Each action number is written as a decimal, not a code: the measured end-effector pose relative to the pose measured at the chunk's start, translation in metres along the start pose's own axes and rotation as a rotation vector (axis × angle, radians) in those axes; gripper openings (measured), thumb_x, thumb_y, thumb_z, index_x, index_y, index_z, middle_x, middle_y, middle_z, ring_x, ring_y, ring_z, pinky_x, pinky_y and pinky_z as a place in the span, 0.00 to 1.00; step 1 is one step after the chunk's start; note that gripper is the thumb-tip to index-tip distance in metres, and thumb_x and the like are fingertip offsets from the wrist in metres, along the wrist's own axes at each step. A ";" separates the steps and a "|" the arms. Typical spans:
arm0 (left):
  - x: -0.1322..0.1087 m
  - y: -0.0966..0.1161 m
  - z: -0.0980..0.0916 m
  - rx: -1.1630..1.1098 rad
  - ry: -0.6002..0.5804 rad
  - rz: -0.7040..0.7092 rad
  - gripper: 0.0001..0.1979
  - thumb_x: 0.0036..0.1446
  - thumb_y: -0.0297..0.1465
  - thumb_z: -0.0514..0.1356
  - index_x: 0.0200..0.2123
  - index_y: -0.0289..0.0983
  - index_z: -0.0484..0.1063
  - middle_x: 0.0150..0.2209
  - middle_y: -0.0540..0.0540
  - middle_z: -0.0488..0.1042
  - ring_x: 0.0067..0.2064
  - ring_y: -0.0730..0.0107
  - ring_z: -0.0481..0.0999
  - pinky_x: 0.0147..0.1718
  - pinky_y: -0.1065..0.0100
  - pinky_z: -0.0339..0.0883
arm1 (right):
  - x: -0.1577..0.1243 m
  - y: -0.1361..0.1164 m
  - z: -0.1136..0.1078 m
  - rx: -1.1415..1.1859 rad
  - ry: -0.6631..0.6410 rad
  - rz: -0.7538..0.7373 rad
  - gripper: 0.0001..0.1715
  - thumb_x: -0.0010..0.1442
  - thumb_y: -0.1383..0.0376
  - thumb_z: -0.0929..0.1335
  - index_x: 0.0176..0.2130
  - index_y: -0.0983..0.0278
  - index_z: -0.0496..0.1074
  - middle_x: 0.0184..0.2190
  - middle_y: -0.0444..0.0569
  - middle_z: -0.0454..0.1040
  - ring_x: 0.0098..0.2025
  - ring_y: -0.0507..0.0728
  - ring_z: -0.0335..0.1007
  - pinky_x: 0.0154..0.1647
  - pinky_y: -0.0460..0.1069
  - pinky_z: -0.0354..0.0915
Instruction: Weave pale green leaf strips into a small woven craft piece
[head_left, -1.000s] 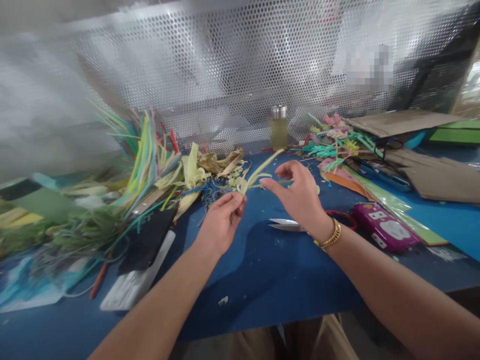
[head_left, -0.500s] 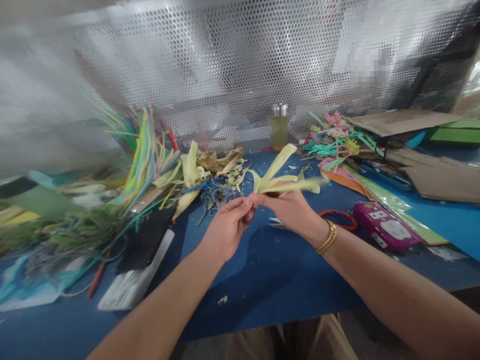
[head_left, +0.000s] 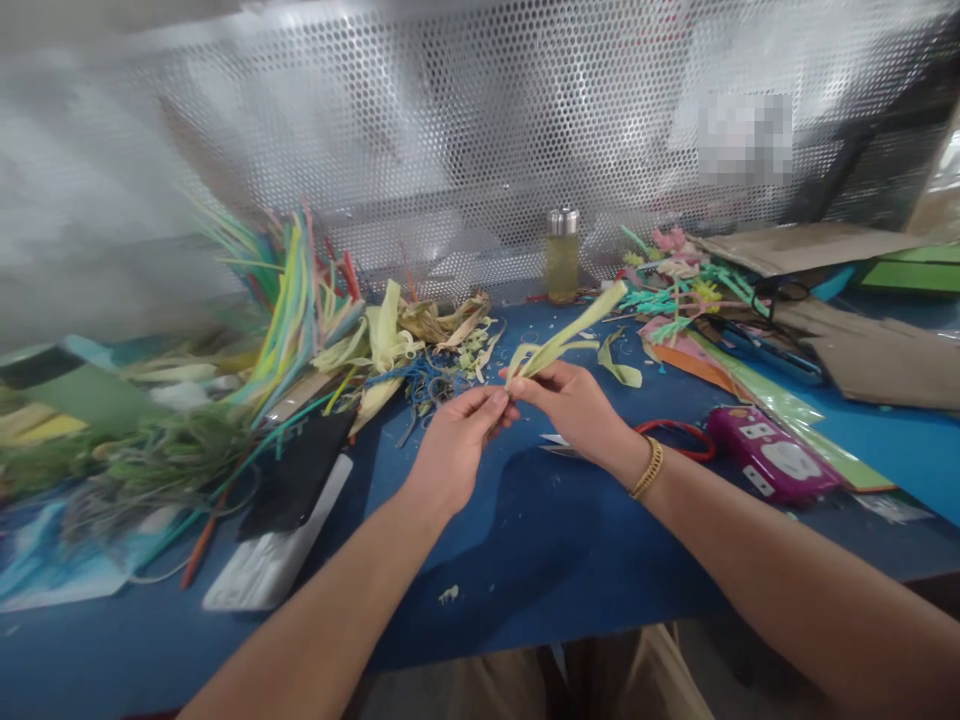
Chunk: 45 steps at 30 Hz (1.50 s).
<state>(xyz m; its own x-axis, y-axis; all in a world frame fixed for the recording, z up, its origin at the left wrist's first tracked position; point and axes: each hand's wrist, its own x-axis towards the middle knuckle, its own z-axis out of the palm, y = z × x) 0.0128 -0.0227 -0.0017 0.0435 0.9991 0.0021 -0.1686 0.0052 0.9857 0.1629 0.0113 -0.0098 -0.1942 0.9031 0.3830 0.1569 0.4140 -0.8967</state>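
Pale green corn husk strips [head_left: 559, 343] fan up and to the right from between my fingertips, above the middle of the table. My left hand [head_left: 463, 440] pinches the gathered lower end of the husk between thumb and fingers. Close beside it, my right hand [head_left: 581, 410], with a gold bracelet at the wrist, pinches the same bundle just above. Beneath the right hand lie scissors with red handles [head_left: 679, 428], their blades partly covered. A loose curl of husk [head_left: 619, 362] rests behind the right hand.
More husks [head_left: 386, 330], blue wire bits and coloured pipe cleaners [head_left: 289, 300] pile up at left, near a black phone [head_left: 296, 475]. A lidded bottle [head_left: 562, 255] stands by the perforated metal panel. At right are a purple case [head_left: 772, 455], paper sheets and cardboard [head_left: 885, 350].
The husk strips have swung together, now pointing up and right in a narrower bundle instead of spreading sideways. Both hands keep their pinch with small finger shifts.
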 end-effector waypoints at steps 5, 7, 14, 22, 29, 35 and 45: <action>0.005 -0.004 -0.003 0.013 0.053 0.032 0.10 0.50 0.37 0.67 0.30 0.36 0.78 0.28 0.48 0.74 0.31 0.73 0.69 0.32 0.70 0.60 | 0.001 0.002 0.006 0.361 -0.092 0.134 0.14 0.56 0.54 0.71 0.30 0.64 0.76 0.30 0.46 0.76 0.36 0.53 0.71 0.43 0.51 0.67; 0.004 -0.002 -0.003 0.021 0.036 0.022 0.10 0.50 0.37 0.67 0.28 0.35 0.77 0.26 0.48 0.73 0.30 0.73 0.68 0.33 0.70 0.60 | 0.001 -0.001 0.007 0.432 -0.072 0.120 0.12 0.52 0.56 0.74 0.30 0.62 0.76 0.30 0.44 0.76 0.36 0.52 0.71 0.43 0.50 0.67; 0.001 0.001 -0.001 -0.060 -0.030 -0.079 0.11 0.47 0.36 0.70 0.27 0.34 0.78 0.25 0.49 0.72 0.29 0.76 0.66 0.32 0.72 0.60 | 0.000 -0.005 0.003 0.535 -0.146 0.120 0.14 0.49 0.55 0.76 0.26 0.63 0.76 0.24 0.43 0.74 0.30 0.51 0.68 0.39 0.50 0.66; 0.005 -0.005 -0.001 -0.152 0.014 -0.121 0.11 0.45 0.36 0.72 0.29 0.36 0.79 0.27 0.50 0.74 0.30 0.77 0.69 0.31 0.74 0.60 | 0.001 0.002 0.008 0.585 -0.055 0.204 0.16 0.47 0.53 0.76 0.27 0.64 0.76 0.25 0.43 0.74 0.30 0.51 0.66 0.38 0.50 0.64; 0.006 -0.004 -0.001 -0.151 0.087 -0.101 0.13 0.44 0.37 0.72 0.33 0.36 0.80 0.29 0.48 0.77 0.33 0.76 0.72 0.32 0.74 0.61 | 0.004 -0.001 0.000 0.635 0.035 0.295 0.19 0.52 0.50 0.73 0.28 0.64 0.74 0.27 0.45 0.72 0.29 0.51 0.63 0.35 0.49 0.60; 0.008 -0.006 -0.002 -0.189 0.108 -0.094 0.16 0.41 0.32 0.73 0.36 0.37 0.80 0.32 0.47 0.79 0.35 0.73 0.74 0.33 0.73 0.62 | 0.002 0.000 0.000 0.571 -0.019 0.280 0.10 0.50 0.59 0.72 0.28 0.64 0.73 0.28 0.45 0.72 0.32 0.51 0.63 0.36 0.49 0.60; 0.009 -0.010 -0.002 -0.082 0.065 0.019 0.20 0.42 0.32 0.73 0.41 0.39 0.79 0.33 0.48 0.79 0.35 0.71 0.74 0.38 0.69 0.64 | 0.000 -0.001 0.006 0.506 0.031 0.219 0.14 0.46 0.58 0.77 0.30 0.63 0.74 0.35 0.46 0.76 0.37 0.53 0.68 0.44 0.52 0.64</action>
<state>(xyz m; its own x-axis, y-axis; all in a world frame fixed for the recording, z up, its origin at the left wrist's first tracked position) 0.0129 -0.0141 -0.0116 -0.0243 0.9997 0.0075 -0.2484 -0.0133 0.9686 0.1573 0.0106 -0.0097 -0.1798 0.9680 0.1750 -0.2964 0.1164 -0.9480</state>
